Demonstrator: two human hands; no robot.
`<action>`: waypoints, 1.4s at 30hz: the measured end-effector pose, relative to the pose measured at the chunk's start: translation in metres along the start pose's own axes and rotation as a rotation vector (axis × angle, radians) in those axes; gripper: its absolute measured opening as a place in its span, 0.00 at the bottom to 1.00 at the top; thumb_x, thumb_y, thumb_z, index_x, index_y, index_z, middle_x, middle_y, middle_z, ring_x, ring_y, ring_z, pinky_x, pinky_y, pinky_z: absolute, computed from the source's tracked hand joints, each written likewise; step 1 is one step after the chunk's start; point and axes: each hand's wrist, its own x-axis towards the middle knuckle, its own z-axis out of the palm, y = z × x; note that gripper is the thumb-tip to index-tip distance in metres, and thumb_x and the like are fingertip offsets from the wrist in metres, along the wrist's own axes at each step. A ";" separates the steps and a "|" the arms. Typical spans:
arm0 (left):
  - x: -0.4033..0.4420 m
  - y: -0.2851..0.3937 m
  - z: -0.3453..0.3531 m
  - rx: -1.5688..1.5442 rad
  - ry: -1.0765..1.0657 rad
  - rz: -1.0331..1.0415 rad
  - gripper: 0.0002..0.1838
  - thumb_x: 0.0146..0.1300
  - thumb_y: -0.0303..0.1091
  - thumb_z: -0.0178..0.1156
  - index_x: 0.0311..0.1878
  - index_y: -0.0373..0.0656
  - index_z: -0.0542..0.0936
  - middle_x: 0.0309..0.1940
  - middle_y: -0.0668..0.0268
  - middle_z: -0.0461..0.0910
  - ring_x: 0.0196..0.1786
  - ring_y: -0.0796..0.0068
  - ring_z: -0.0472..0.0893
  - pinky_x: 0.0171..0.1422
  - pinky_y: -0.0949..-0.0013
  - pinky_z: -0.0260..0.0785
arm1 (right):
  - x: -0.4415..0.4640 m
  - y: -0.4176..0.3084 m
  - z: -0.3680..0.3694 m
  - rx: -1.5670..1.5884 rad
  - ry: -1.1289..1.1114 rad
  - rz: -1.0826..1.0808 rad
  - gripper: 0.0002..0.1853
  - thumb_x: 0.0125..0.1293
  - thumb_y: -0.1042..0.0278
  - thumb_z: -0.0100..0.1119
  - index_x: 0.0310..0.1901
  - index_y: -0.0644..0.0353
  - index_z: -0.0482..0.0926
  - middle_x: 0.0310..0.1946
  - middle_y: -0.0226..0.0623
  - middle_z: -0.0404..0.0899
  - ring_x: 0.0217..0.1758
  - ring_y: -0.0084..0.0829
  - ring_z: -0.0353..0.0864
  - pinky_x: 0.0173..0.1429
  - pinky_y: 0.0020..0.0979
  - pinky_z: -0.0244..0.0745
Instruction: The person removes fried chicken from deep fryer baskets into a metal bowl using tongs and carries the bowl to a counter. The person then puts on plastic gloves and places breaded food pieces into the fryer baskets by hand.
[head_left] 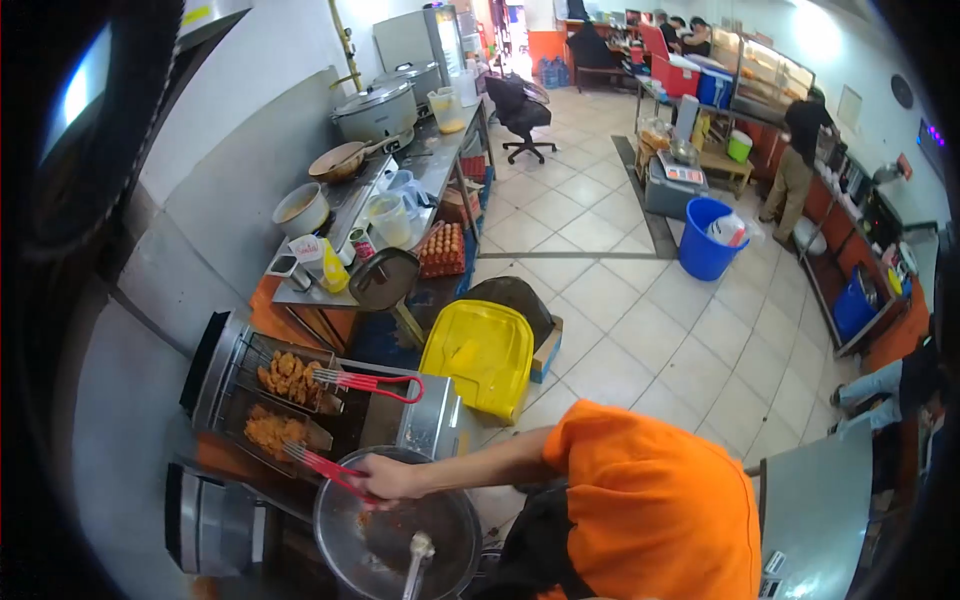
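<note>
My right hand (388,478), at the end of an outstretched arm in an orange sleeve, is closed around the red handle of a fryer basket (318,440). Golden fried pieces (275,432) lie in that basket. Beside it is a second fryer basket (335,398), holding browned fried chicken pieces (290,377), with its red handle (385,383) free. Under my right hand sits a large metal bowl (340,540) with crumbs on its inside. A utensil with a whitish coated end (421,547) rests or is held in the bowl; its lower part is cut off. My left hand is out of view.
A yellow lid (480,355) stands beyond the fryer (425,415). Pots, a pan (384,278) and pitchers crowd the steel table (440,150); egg trays (442,250) sit beside it. A blue bucket (708,240) stands on the tiled floor. Other people are at the right and back.
</note>
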 end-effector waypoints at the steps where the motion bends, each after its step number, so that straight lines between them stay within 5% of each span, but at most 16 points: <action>1: 0.001 -0.004 -0.005 0.003 0.007 -0.009 0.23 0.70 0.40 0.51 0.63 0.38 0.72 0.56 0.59 0.76 0.54 0.64 0.76 0.57 0.57 0.67 | -0.002 -0.013 0.004 0.076 0.062 -0.055 0.11 0.69 0.74 0.43 0.35 0.66 0.77 0.19 0.39 0.78 0.15 0.26 0.74 0.17 0.27 0.65; 5: 0.004 -0.040 -0.040 0.190 0.038 -0.003 0.23 0.69 0.40 0.50 0.62 0.38 0.73 0.56 0.59 0.76 0.54 0.63 0.76 0.57 0.56 0.67 | -0.003 0.033 -0.021 -0.130 0.010 0.191 0.09 0.70 0.71 0.46 0.43 0.63 0.77 0.24 0.36 0.81 0.19 0.22 0.76 0.19 0.25 0.69; 7: 0.005 -0.071 -0.065 1.185 -0.085 0.128 0.23 0.69 0.40 0.50 0.62 0.38 0.73 0.56 0.59 0.76 0.54 0.63 0.76 0.57 0.56 0.67 | -0.001 0.016 -0.024 -0.052 -0.071 0.102 0.11 0.68 0.73 0.45 0.46 0.65 0.77 0.23 0.37 0.82 0.21 0.23 0.80 0.19 0.25 0.73; 9: -0.011 -0.066 -0.092 1.440 -0.161 0.103 0.23 0.69 0.41 0.50 0.62 0.38 0.73 0.56 0.59 0.76 0.54 0.63 0.76 0.57 0.55 0.66 | -0.016 -0.027 0.006 0.040 0.154 -0.032 0.11 0.67 0.73 0.46 0.45 0.65 0.79 0.22 0.41 0.80 0.19 0.28 0.80 0.19 0.25 0.72; 10: -0.010 -0.051 -0.093 1.027 0.007 0.032 0.22 0.70 0.37 0.50 0.63 0.35 0.71 0.57 0.54 0.75 0.57 0.58 0.74 0.60 0.56 0.65 | -0.010 -0.012 0.004 0.248 0.199 0.096 0.12 0.71 0.68 0.47 0.50 0.63 0.77 0.22 0.37 0.78 0.20 0.26 0.79 0.19 0.23 0.72; 12: -0.011 0.000 -0.095 0.006 0.326 0.142 0.22 0.71 0.31 0.49 0.65 0.30 0.66 0.59 0.44 0.72 0.64 0.49 0.70 0.68 0.57 0.61 | -0.011 0.008 -0.010 -0.056 0.087 0.429 0.13 0.74 0.67 0.46 0.54 0.63 0.74 0.24 0.37 0.75 0.18 0.23 0.75 0.16 0.22 0.63; 13: -0.010 0.015 -0.097 -0.253 0.325 0.028 0.21 0.71 0.30 0.50 0.64 0.30 0.67 0.58 0.46 0.73 0.62 0.55 0.72 0.67 0.62 0.61 | -0.013 0.011 -0.006 -0.069 0.032 0.378 0.14 0.74 0.66 0.46 0.54 0.63 0.73 0.24 0.37 0.75 0.18 0.23 0.73 0.15 0.23 0.60; 17: -0.004 0.018 -0.104 -0.304 0.270 -0.052 0.13 0.68 0.26 0.52 0.54 0.31 0.75 0.49 0.53 0.78 0.54 0.62 0.76 0.62 0.65 0.65 | -0.014 -0.023 0.021 0.124 0.075 0.062 0.15 0.77 0.62 0.45 0.56 0.63 0.72 0.23 0.36 0.73 0.16 0.21 0.69 0.14 0.23 0.54; 20: -0.007 0.017 -0.107 -0.260 0.206 -0.075 0.09 0.66 0.24 0.52 0.45 0.33 0.79 0.41 0.59 0.80 0.47 0.68 0.77 0.56 0.68 0.68 | -0.009 0.012 -0.003 -0.302 0.082 0.397 0.15 0.76 0.65 0.42 0.57 0.64 0.71 0.23 0.35 0.73 0.15 0.21 0.67 0.14 0.23 0.52; 22: -0.005 0.013 -0.104 -0.333 0.181 -0.069 0.07 0.65 0.22 0.52 0.41 0.35 0.80 0.36 0.63 0.80 0.42 0.71 0.77 0.51 0.69 0.69 | -0.016 -0.028 0.007 -0.182 0.046 0.220 0.14 0.74 0.69 0.40 0.54 0.64 0.72 0.23 0.34 0.72 0.15 0.21 0.66 0.14 0.23 0.52; 24: -0.011 0.005 -0.107 -0.465 0.078 -0.183 0.08 0.66 0.23 0.51 0.43 0.39 0.79 0.32 0.68 0.75 0.32 0.78 0.73 0.35 0.73 0.67 | -0.019 -0.031 0.016 -0.036 0.089 0.038 0.13 0.72 0.71 0.40 0.52 0.63 0.72 0.22 0.33 0.72 0.14 0.21 0.65 0.14 0.23 0.52; 27: -0.008 0.004 -0.106 -0.581 0.017 -0.182 0.09 0.69 0.26 0.49 0.47 0.43 0.78 0.29 0.72 0.70 0.19 0.82 0.70 0.15 0.76 0.71 | -0.014 0.028 -0.020 -0.160 0.024 0.351 0.15 0.70 0.72 0.42 0.56 0.63 0.70 0.20 0.35 0.72 0.12 0.23 0.64 0.14 0.25 0.52; 32: -0.007 0.033 -0.126 -0.676 -0.066 -0.285 0.10 0.66 0.23 0.52 0.48 0.44 0.78 0.32 0.70 0.73 0.23 0.80 0.75 0.19 0.74 0.78 | -0.007 -0.003 -0.015 -0.210 0.065 0.393 0.16 0.68 0.74 0.42 0.56 0.64 0.69 0.21 0.37 0.74 0.12 0.24 0.65 0.14 0.24 0.52; 35: -0.002 0.030 -0.128 -0.715 -0.141 -0.322 0.09 0.66 0.21 0.51 0.46 0.43 0.78 0.36 0.68 0.75 0.29 0.78 0.78 0.20 0.72 0.79 | -0.006 -0.067 0.009 -0.196 -0.015 0.208 0.13 0.69 0.70 0.45 0.51 0.66 0.73 0.21 0.35 0.74 0.12 0.22 0.64 0.14 0.22 0.51; 41: -0.001 0.032 -0.137 -0.757 -0.228 -0.404 0.10 0.66 0.19 0.51 0.46 0.42 0.77 0.37 0.68 0.75 0.34 0.78 0.79 0.23 0.71 0.81 | -0.030 -0.070 -0.012 -0.454 0.293 0.167 0.34 0.73 0.42 0.45 0.65 0.66 0.65 0.24 0.44 0.82 0.13 0.28 0.75 0.14 0.23 0.61; 42: -0.001 0.034 -0.139 -0.754 -0.242 -0.419 0.10 0.66 0.19 0.51 0.46 0.42 0.77 0.37 0.68 0.75 0.35 0.78 0.79 0.24 0.71 0.82 | -0.036 -0.059 -0.014 -0.562 0.301 0.227 0.36 0.73 0.37 0.40 0.69 0.60 0.63 0.35 0.50 0.84 0.23 0.31 0.82 0.23 0.23 0.71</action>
